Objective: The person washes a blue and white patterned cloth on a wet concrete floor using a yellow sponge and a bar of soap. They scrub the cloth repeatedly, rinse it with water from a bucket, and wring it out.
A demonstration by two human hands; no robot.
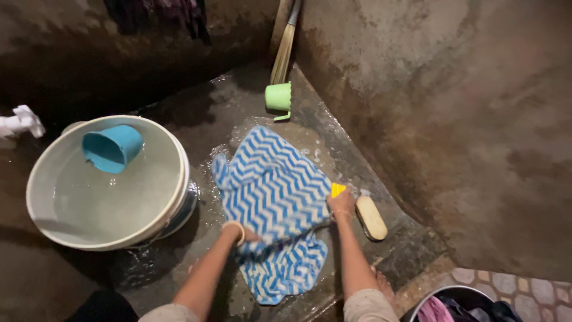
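A wet blue-and-white zigzag cloth [271, 197] lies spread on the wet concrete floor. My left hand [245, 234], with a bangle on the wrist, presses on the cloth's near left part, partly tucked under a fold. My right hand [341, 206] rests at the cloth's right edge and grips a small yellow object [338, 189], only its top showing. A tan scrubbing brush [371, 217] lies on the floor just right of that hand.
A big white tub [173, 197] of water with a blue mug [112, 148] floating in it stands at left. A green mug [279, 97] and a broom [285, 45] sit in the far corner. A tap [21, 122] is at far left; a basket of clothes [456, 305] at lower right.
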